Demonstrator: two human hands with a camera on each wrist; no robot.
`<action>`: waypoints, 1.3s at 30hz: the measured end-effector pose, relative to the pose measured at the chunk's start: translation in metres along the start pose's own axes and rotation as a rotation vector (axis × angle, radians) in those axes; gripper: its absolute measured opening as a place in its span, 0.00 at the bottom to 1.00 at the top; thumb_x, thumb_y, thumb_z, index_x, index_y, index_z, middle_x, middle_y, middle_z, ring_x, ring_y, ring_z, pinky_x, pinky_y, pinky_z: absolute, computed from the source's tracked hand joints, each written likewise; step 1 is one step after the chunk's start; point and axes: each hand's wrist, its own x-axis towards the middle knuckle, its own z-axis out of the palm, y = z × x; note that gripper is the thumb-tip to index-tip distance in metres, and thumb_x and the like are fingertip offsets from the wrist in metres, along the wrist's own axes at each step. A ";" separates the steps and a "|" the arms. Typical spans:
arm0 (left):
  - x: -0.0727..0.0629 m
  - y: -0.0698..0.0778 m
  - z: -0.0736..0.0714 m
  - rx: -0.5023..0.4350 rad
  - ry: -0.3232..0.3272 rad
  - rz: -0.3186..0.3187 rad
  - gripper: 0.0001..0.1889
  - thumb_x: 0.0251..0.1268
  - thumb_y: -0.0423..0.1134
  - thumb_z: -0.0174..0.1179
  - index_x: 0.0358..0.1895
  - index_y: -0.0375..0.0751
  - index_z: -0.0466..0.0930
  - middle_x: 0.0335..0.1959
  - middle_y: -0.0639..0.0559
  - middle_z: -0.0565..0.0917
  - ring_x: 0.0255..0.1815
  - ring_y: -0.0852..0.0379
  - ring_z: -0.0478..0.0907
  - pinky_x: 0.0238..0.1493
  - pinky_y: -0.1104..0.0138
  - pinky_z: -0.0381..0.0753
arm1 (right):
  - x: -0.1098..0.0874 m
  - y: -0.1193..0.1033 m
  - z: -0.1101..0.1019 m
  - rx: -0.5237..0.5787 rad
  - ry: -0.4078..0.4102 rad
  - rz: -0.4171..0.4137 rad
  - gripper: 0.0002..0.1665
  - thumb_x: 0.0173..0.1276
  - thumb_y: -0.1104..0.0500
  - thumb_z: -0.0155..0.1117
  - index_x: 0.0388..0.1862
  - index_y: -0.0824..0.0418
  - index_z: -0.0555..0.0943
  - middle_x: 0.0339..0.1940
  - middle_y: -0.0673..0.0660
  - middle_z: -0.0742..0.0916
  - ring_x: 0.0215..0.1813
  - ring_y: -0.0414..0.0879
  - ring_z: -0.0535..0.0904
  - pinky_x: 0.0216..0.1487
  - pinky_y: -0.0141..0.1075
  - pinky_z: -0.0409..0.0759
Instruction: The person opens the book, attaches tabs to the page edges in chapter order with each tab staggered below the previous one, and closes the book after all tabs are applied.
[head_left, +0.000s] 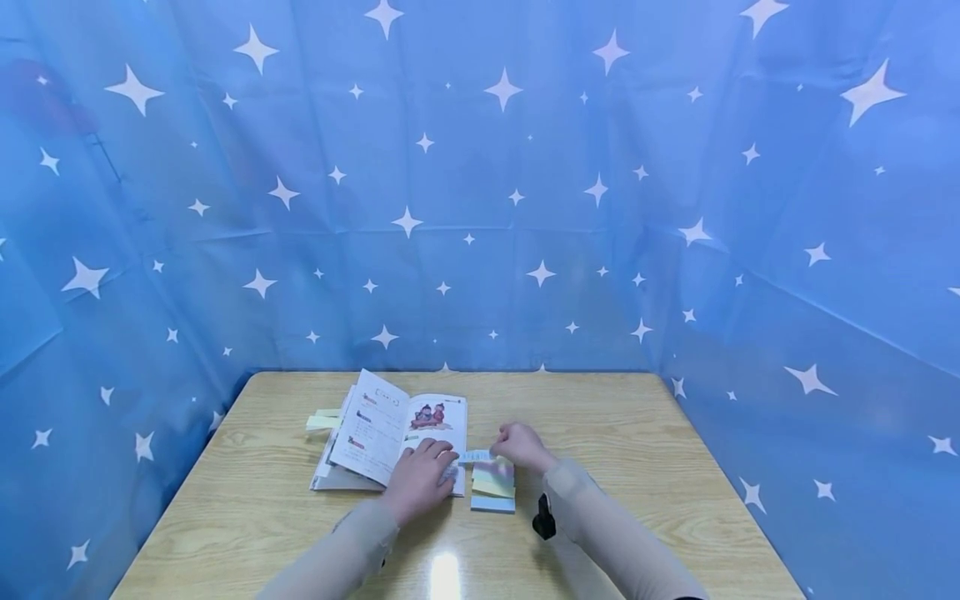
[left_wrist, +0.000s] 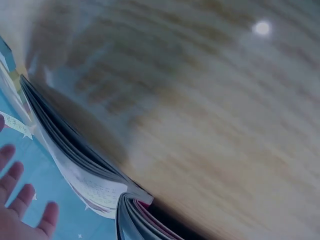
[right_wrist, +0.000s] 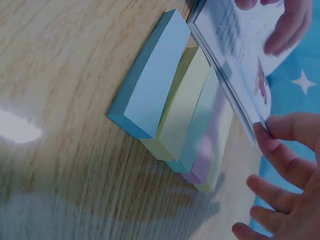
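Note:
An open book with printed text and a colour picture lies left of centre on the table. My left hand rests over the lower part of its right page, fingers extended. A light blue sticky note strip with handwriting sticks out at that page's right edge. At the strip's right end, my right hand pinches it. In the right wrist view, thumb and index finger meet on its thin edge, while the other fingers are spread. Pads of sticky notes in blue, yellow, green and purple lie beside the book, below the right hand.
Pale yellow-green tabs poke out from the book's left side. The wooden table runs back to a blue curtain with white stars. A small black object shows at the right wrist.

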 end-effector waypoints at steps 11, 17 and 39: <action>-0.008 0.006 0.007 0.005 -0.110 -0.049 0.37 0.65 0.63 0.54 0.72 0.46 0.65 0.68 0.42 0.69 0.69 0.41 0.62 0.63 0.38 0.63 | 0.003 0.005 0.005 -0.013 -0.064 -0.045 0.16 0.57 0.62 0.65 0.14 0.68 0.78 0.61 0.70 0.78 0.12 0.37 0.64 0.23 0.31 0.73; -0.012 0.009 0.013 0.016 -0.158 -0.064 0.38 0.66 0.66 0.49 0.72 0.44 0.65 0.69 0.40 0.67 0.70 0.40 0.60 0.65 0.37 0.59 | 0.002 0.003 0.007 -0.045 -0.084 -0.074 0.18 0.57 0.63 0.65 0.10 0.62 0.75 0.60 0.69 0.79 0.15 0.42 0.71 0.60 0.50 0.76; -0.007 0.031 0.027 0.222 -0.193 -0.125 0.32 0.67 0.61 0.52 0.65 0.42 0.73 0.59 0.46 0.76 0.58 0.45 0.72 0.49 0.44 0.75 | -0.005 0.006 0.013 -0.110 -0.025 -0.183 0.07 0.60 0.60 0.67 0.26 0.62 0.84 0.40 0.55 0.84 0.32 0.45 0.77 0.38 0.41 0.79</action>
